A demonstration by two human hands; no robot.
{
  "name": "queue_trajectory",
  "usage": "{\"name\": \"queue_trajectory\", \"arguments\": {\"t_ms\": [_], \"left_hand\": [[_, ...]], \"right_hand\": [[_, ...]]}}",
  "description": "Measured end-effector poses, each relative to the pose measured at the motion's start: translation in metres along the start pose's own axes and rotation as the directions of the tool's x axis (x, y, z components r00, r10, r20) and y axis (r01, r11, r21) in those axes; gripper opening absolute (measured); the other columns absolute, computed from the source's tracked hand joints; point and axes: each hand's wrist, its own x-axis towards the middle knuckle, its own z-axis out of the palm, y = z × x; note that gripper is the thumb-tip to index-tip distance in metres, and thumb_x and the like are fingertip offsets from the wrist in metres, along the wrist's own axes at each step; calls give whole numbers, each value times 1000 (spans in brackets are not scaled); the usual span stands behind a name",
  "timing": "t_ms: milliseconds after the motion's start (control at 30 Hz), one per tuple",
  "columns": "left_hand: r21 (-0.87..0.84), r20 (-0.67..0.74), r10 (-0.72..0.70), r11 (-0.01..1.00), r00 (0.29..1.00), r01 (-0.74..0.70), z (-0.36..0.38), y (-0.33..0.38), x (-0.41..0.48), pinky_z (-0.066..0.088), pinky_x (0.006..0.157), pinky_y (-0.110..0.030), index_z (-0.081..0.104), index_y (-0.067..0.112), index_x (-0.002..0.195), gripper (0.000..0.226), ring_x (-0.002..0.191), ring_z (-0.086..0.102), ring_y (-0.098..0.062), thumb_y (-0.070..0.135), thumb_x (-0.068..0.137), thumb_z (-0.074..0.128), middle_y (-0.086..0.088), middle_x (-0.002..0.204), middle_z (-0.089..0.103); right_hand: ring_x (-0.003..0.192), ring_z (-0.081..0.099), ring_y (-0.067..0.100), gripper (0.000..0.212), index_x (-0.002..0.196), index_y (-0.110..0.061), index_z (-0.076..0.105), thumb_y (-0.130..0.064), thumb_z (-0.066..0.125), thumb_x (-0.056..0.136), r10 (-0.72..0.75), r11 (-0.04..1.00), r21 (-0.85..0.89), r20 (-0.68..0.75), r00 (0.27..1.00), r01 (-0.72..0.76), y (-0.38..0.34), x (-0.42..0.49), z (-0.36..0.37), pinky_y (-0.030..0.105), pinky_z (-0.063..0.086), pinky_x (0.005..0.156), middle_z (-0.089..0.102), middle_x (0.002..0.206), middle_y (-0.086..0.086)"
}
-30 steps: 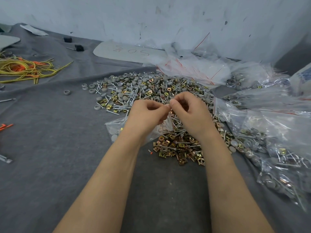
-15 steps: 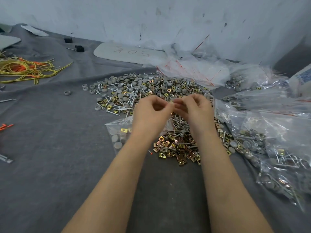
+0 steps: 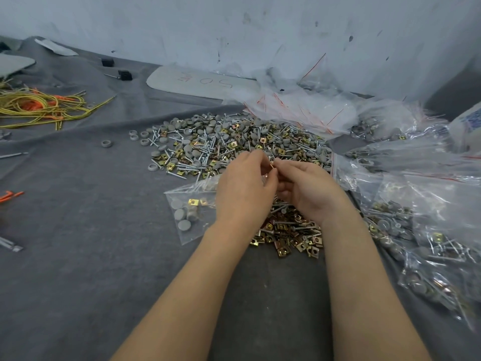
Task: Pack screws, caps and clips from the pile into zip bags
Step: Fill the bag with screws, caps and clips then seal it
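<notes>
Grey cloth is spread over the desk (image 3: 78, 256), which is set against a scuffed white wall (image 3: 234, 27). At the middle of the cloth a broad pile (image 3: 234, 142) of screws, grey caps and brass clips is heaped, with a denser patch of clips (image 3: 291, 235) at its near edge. A clear zip bag (image 3: 187, 217) is held just in front of the pile, its lower corner resting on the cloth; grey caps and two clips are seen inside it. Its upper edge is pinched by the left hand (image 3: 244, 191) and the right hand (image 3: 309, 194), whose curled fingers (image 3: 256, 158) are brought tip to tip above the pile, so that most of the bag's mouth is hidden behind them. Filled bags (image 3: 416, 230) are stacked at the right, touching the pile. Yellow wires (image 3: 39, 108) are left at the far left, well apart from the hands
</notes>
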Motion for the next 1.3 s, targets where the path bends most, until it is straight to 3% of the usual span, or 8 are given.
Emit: {"name": "queue_trajectory", "arguments": {"t_ms": [100,167,267,533,700,967,1167,1300], "left_hand": [[39,88,1,999,996,-4,-1,-7,3,41,98,-38,57,24,121,39,113,49,-19,39,86,65,1,121,53],[197,232,-55,980,971,8,-4,-18,6,21,115,-44,31,27,146,86,137,26,-25,59,75,68,-3,147,33],[426,392,-185,905,901,0,-5,-32,7,-9,115,-53,-5,28,152,124,147,-8,-27,78,62,64,0,161,4],[382,299,-123,924,946,-1,-1,-33,9,4,116,-52,3,23,152,111,142,17,-29,68,72,64,-9,150,31],[279,279,-88,960,956,7,-8,-29,9,9,115,-47,9,23,152,106,139,24,-29,69,70,59,-8,148,33],[282,258,-101,959,961,25,-10,-31,11,19,113,-43,21,20,150,102,137,29,-27,66,72,66,-5,147,35],[262,254,-102,964,962,34,-12,-31,12,26,110,-45,28,18,147,96,132,36,-27,64,72,66,-6,141,41],[250,248,-122,966,961,58,-15,-33,14,27,112,-45,26,17,148,97,134,35,-27,62,73,68,-5,144,39]], "right_hand": [[51,51,6,20,78,-8,69,-15,59,94,-22,1000,-4,-116,993,21,2,1,-1,17,42,46,58,61,-1],[49,51,6,21,76,-8,68,-15,59,94,-39,998,-56,-231,972,27,2,3,-4,18,43,46,58,57,-3],[50,52,7,26,73,-11,66,-16,56,96,-68,985,-174,-311,948,14,6,6,-7,21,44,51,58,55,-5],[55,53,10,22,72,-20,70,-20,61,93,-194,892,-446,-228,954,75,7,5,2,29,45,58,58,56,-4],[52,53,-4,28,76,-29,71,-21,54,96,-189,861,-484,-29,982,152,3,1,14,15,40,50,64,58,-14],[56,57,-2,14,88,-28,62,-14,66,88,-317,896,-398,-260,912,197,0,1,8,20,46,59,66,79,-7],[52,51,3,21,76,-23,72,-22,60,93,-272,912,-347,-115,955,218,-1,-2,16,19,43,52,65,63,-8],[81,58,8,15,94,-18,72,-23,58,93,-444,672,-736,-307,842,86,6,2,9,26,44,73,70,96,-2]]}}
